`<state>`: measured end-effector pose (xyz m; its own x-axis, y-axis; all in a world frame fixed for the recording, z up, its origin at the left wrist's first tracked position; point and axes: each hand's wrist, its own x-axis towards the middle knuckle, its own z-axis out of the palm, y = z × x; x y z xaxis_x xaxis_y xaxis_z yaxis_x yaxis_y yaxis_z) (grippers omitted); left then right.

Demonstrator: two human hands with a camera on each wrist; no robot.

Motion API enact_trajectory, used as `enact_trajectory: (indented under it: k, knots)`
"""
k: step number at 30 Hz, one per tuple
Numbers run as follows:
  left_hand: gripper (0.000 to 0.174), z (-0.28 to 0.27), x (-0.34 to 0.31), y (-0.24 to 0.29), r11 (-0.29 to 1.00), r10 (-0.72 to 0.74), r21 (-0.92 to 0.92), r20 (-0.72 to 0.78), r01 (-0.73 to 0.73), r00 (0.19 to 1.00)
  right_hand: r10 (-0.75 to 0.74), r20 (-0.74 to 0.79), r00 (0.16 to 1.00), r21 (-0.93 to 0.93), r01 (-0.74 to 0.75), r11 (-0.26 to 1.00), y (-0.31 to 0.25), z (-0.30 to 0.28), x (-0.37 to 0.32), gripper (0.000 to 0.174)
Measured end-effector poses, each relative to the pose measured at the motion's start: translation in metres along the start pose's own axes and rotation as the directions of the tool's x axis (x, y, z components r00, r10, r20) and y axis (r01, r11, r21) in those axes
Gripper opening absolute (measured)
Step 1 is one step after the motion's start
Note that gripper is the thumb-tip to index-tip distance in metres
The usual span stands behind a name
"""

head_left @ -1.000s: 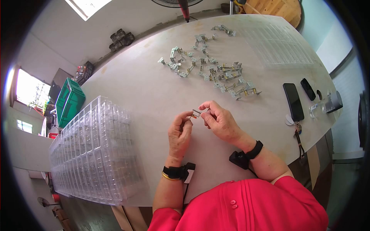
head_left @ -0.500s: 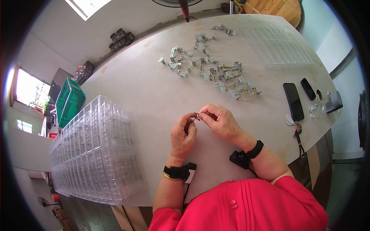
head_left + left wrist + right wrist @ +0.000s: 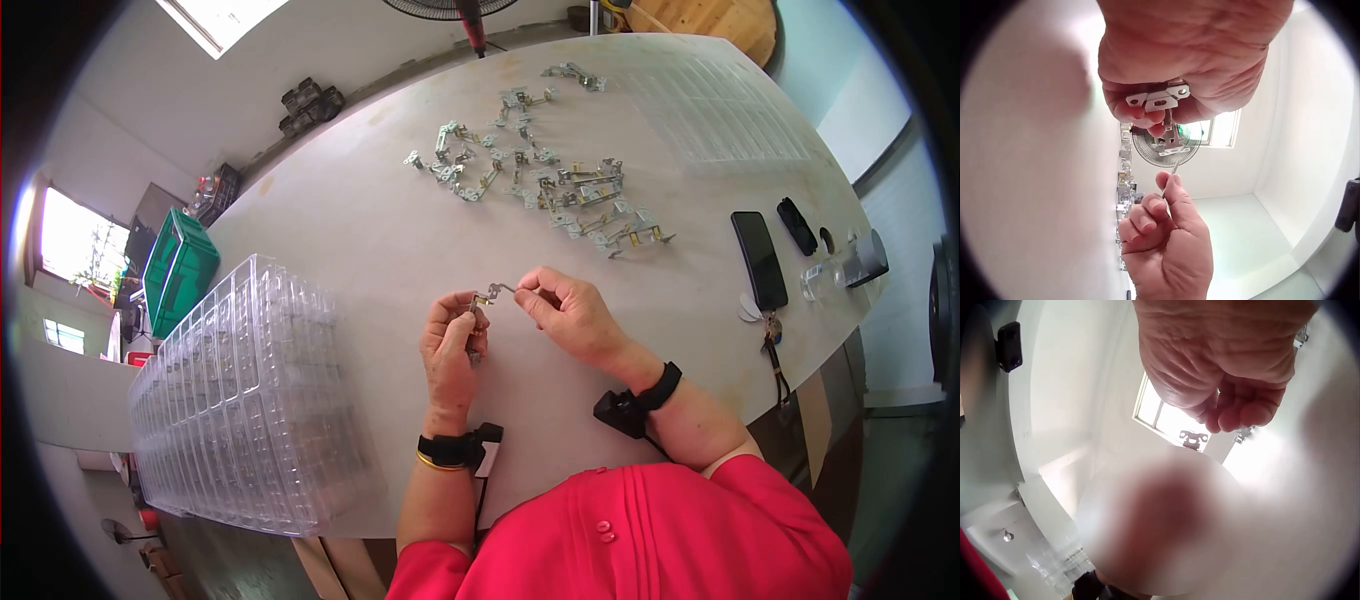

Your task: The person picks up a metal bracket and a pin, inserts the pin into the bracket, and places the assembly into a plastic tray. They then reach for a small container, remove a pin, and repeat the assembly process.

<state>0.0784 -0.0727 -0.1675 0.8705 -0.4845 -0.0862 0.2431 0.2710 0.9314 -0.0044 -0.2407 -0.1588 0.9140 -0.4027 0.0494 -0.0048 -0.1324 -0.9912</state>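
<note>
Over the near middle of the table, my left hand [image 3: 450, 350] grips a small metal hinge-like bracket [image 3: 484, 300] between thumb and fingers. In the left wrist view the bracket's plate [image 3: 1160, 102] shows several holes, and a second holed part sticks out beyond the fingers. My right hand [image 3: 575, 318] faces it from the right, thumb and forefinger pinching a thin metal rod [image 3: 1175, 167]. The rod's tip points at the bracket and overlaps its end in the head view. In the right wrist view, the right hand's curled fingertips [image 3: 1229, 419] hide most of the rod.
Several similar metal brackets [image 3: 590, 190] lie scattered across the far table. A tall stack of clear plastic trays [image 3: 250, 400] stands at the left; another clear tray [image 3: 730, 115] lies at the far right. A phone [image 3: 759, 260] and small black items sit along the right edge.
The hands were close together with fingertips meeting half a second ago. My left hand has since drawn left with the bracket, which shows more plainly; the right hand stays nearly in place.
</note>
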Motion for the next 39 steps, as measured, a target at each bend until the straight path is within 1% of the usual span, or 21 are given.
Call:
enact_trajectory:
  k: [2, 7, 9, 12, 14, 16, 19, 21, 23, 24, 26, 27, 29, 30, 32, 33, 35, 36, 37, 38, 39]
  knots:
    - [0.022, 0.000, 0.000, 0.000, 1.000, 0.002, 0.000, 0.003, -0.002, 1.000, -0.007, 0.026, 1.000, -0.063, 0.009, 0.998, 0.002, 0.001, 0.000, 0.011]
    - [0.022, -0.001, 0.001, -0.002, 1.000, 0.005, 0.001, 0.008, -0.005, 1.000, -0.024, 0.007, 1.000, -0.110, 0.024, 0.994, -0.002, 0.000, -0.001, 0.011]
    - [0.023, -0.001, 0.001, -0.003, 0.998, 0.038, 0.041, 0.015, -0.038, 0.999, -0.027, 0.006, 1.000, -0.124, 0.028, 0.992, -0.005, -0.001, -0.001, 0.011]
    - [0.022, -0.001, 0.000, -0.003, 0.996, 0.063, 0.056, 0.019, -0.064, 0.998, -0.068, 0.002, 0.998, -0.165, 0.068, 0.984, -0.010, -0.002, -0.002, 0.011]
    - [0.022, -0.001, 0.000, -0.002, 0.996, 0.061, 0.057, 0.017, -0.062, 0.998, -0.099, 0.020, 0.995, -0.227, 0.101, 0.969, -0.013, -0.004, -0.003, 0.011]
    - [0.022, 0.000, -0.001, -0.001, 0.997, 0.058, 0.058, 0.018, -0.059, 0.998, -0.099, 0.016, 0.995, -0.209, 0.100, 0.973, -0.009, -0.002, -0.002, 0.011]
    - [0.022, 0.000, -0.002, -0.001, 0.995, 0.053, 0.087, 0.063, -0.059, 0.997, -0.080, 0.024, 0.997, -0.192, 0.083, 0.978, -0.009, -0.003, -0.002, 0.011]
    - [0.023, 0.002, -0.003, 0.000, 0.982, 0.087, 0.158, 0.106, -0.103, 0.991, -0.062, 0.037, 0.997, -0.192, 0.068, 0.979, -0.008, -0.003, -0.002, 0.011]
    - [0.023, 0.005, -0.004, 0.000, 0.973, 0.107, 0.195, 0.116, -0.128, 0.988, 0.024, 0.065, 0.998, -0.102, -0.017, 0.995, -0.005, -0.003, -0.001, 0.012]
    - [0.024, 0.006, -0.004, 0.000, 0.961, 0.126, 0.231, 0.127, -0.153, 0.984, 0.025, 0.065, 0.998, -0.102, -0.018, 0.995, -0.003, -0.003, 0.000, 0.012]
    - [0.024, 0.008, -0.005, 0.002, 0.959, 0.119, 0.240, 0.139, -0.150, 0.983, 0.122, 0.140, 0.983, 0.045, -0.129, 0.991, 0.000, -0.003, 0.001, 0.017]
    - [0.024, 0.008, -0.006, 0.003, 0.957, 0.111, 0.249, 0.151, -0.147, 0.982, 0.122, 0.141, 0.983, 0.044, -0.129, 0.991, -0.001, -0.005, 0.001, 0.017]
    - [0.024, 0.006, -0.006, 0.003, 0.955, 0.111, 0.256, 0.171, -0.153, 0.979, 0.230, 0.229, 0.946, 0.189, -0.275, 0.943, -0.004, -0.008, 0.003, 0.022]
    - [0.025, 0.005, -0.006, 0.003, 0.951, 0.110, 0.263, 0.193, -0.159, 0.975, 0.229, 0.232, 0.945, 0.188, -0.275, 0.943, -0.002, -0.010, 0.004, 0.022]
    - [0.025, 0.005, -0.007, 0.002, 0.952, 0.101, 0.268, 0.189, -0.150, 0.977, 0.219, 0.315, 0.923, 0.198, -0.290, 0.936, 0.002, -0.014, 0.007, 0.024]
    - [0.026, 0.005, -0.007, 0.002, 0.952, 0.091, 0.273, 0.188, -0.141, 0.978, 0.219, 0.315, 0.923, 0.198, -0.290, 0.936, 0.002, -0.016, 0.008, 0.024]
    - [0.027, 0.003, -0.006, -0.002, 0.952, 0.098, 0.266, 0.206, -0.152, 0.974, 0.225, 0.382, 0.896, 0.291, -0.348, 0.891, -0.001, -0.019, 0.009, 0.023]
    - [0.028, 0.003, -0.005, -0.003, 0.952, 0.104, 0.260, 0.224, -0.162, 0.969, 0.225, 0.383, 0.896, 0.291, -0.348, 0.891, -0.003, -0.020, 0.010, 0.023]
    - [0.028, 0.003, -0.006, -0.003, 0.952, 0.104, 0.260, 0.223, -0.162, 0.969, 0.252, 0.388, 0.887, 0.330, -0.389, 0.860, -0.006, -0.021, 0.010, 0.021]
    - [0.030, 0.003, -0.006, -0.002, 0.943, 0.080, 0.298, 0.233, -0.149, 0.969, 0.278, 0.394, 0.876, 0.368, -0.427, 0.826, -0.007, -0.022, 0.010, 0.019]
    - [0.031, 0.003, -0.007, -0.002, 0.932, 0.055, 0.336, 0.242, -0.137, 0.969, 0.278, 0.395, 0.876, 0.368, -0.428, 0.826, -0.009, -0.021, 0.009, 0.019]
